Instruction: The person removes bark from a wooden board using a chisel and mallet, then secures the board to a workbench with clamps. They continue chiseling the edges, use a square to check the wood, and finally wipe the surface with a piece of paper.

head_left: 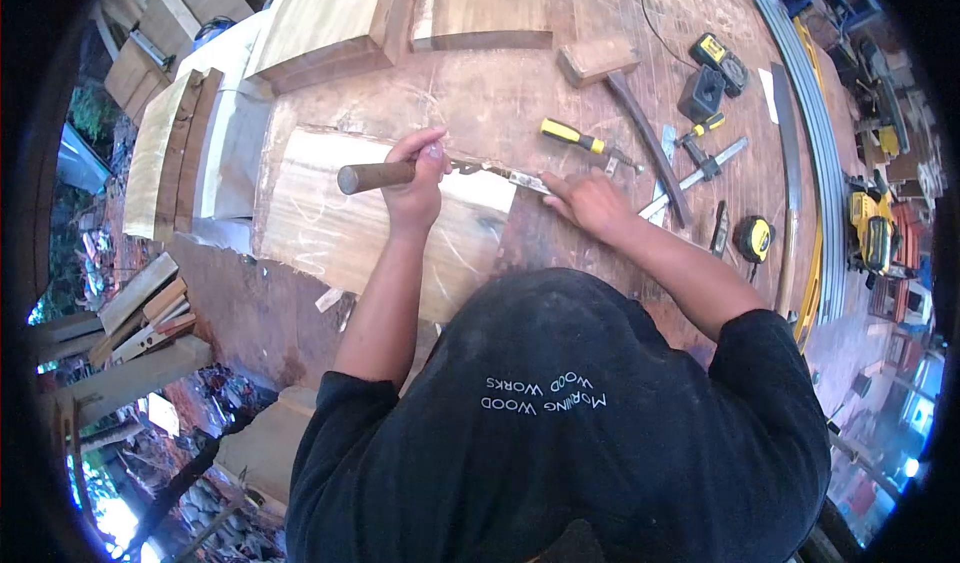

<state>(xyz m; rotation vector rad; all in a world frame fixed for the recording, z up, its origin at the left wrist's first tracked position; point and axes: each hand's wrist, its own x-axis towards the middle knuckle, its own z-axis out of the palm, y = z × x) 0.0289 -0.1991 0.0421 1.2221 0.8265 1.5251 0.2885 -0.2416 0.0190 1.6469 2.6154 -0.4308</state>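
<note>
My left hand [418, 175] is closed around the brown wooden handle of a chisel [376, 177]. The chisel's metal shank and flat blade point right, over the edge of a pale wooden board [380, 223] with light chalk-like marks. At the blade's end, my right hand [592, 203] has its fingers on the metal, apparently pinching it; the thumb side is partly hidden. Just beyond that hand lie a yellow-and-black screwdriver [572, 135], a long-handled wooden mallet [650, 143] and a bar clamp [708, 169].
Thick wooden slabs [330, 23] stand at the back left of the worktable. Tape measures [754, 237], a black block [701, 93] and a dark-handled knife-like tool [719, 228] lie to the right. Long metal strips [815, 143] run along the right edge; wood offcuts [150, 308] are stacked at left.
</note>
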